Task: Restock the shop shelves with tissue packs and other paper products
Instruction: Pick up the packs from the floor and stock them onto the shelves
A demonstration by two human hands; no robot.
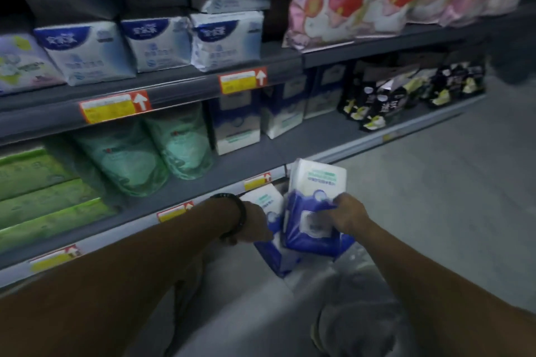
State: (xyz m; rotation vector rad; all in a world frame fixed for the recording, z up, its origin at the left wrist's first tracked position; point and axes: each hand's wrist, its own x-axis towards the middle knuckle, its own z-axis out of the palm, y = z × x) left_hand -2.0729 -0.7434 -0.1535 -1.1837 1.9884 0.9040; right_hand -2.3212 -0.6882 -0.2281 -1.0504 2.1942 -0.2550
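Below shelf edge, hand-held tissue packs

both forearms are bare to the edge of the view, with no sleeves showing. the left hand has a dark band around its wrist, thick and rounded, looking beaded, though blur hides the detail. the right hand carries no ring, watch or band that can be made out. below and between the hands, the legs are covered in light grey cloth, loose and softly creased, likely trousers or shorts; which one cannot be told.
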